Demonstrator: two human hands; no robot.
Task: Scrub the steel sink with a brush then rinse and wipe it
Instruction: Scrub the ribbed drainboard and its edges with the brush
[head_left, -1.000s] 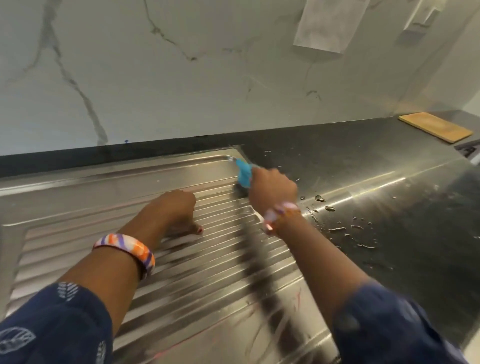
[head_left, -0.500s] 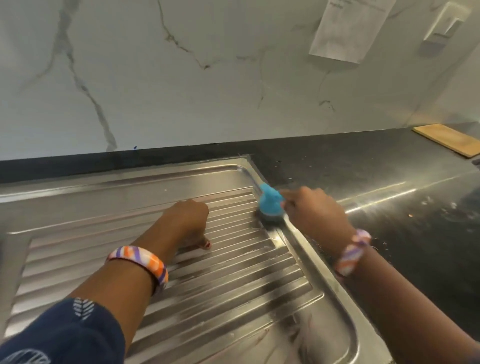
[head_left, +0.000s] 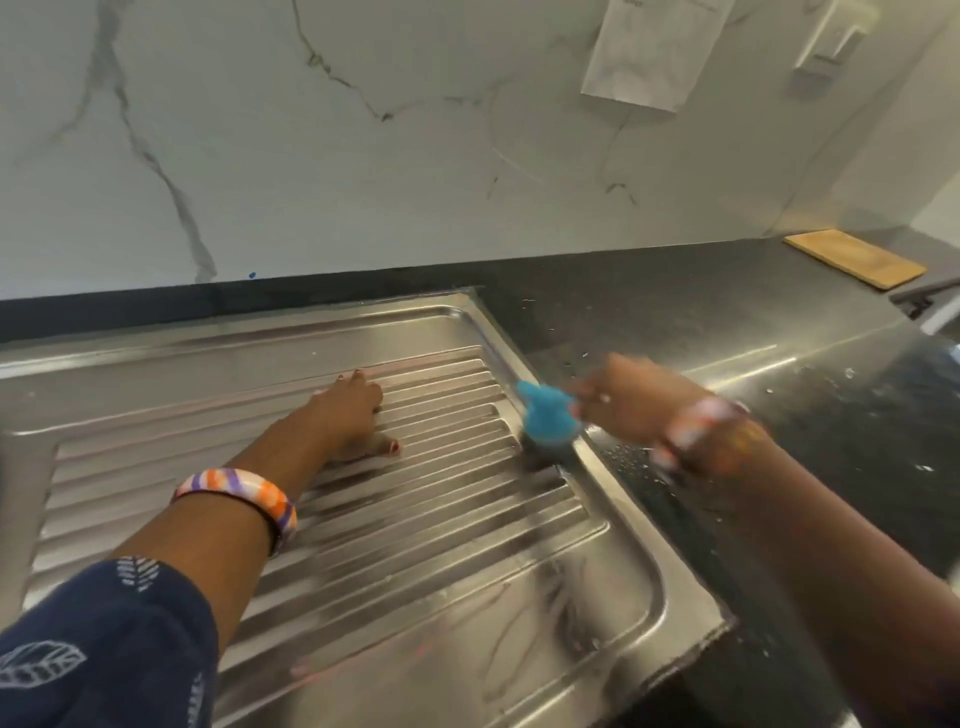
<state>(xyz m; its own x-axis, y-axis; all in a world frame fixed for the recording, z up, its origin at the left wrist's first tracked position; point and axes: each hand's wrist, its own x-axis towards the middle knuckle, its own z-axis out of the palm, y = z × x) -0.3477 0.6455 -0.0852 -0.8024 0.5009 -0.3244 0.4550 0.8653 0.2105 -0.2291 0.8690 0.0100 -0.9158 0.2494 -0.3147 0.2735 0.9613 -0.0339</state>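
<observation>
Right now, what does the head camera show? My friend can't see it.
A right hand scrubs a steel sink's ribbed drainboard edge with a blue brush. The left hand rests on the ribs.

Navy leaf-print sleeve (head_left: 98, 639), orange-purple-white striped bangles (head_left: 244, 491) on both wrists.

The ribbed stainless-steel drainboard (head_left: 415, 519) sits in the black stone countertop (head_left: 727, 322), before the white marble wall (head_left: 363, 156). The left hand (head_left: 348, 415) rests on the ribs. Right of it, the right hand (head_left: 628, 400) holds the blue plastic scrub brush (head_left: 548, 418) on the drainboard's right rim. A rectangular wooden board (head_left: 854, 258) lies far right on the countertop.
</observation>
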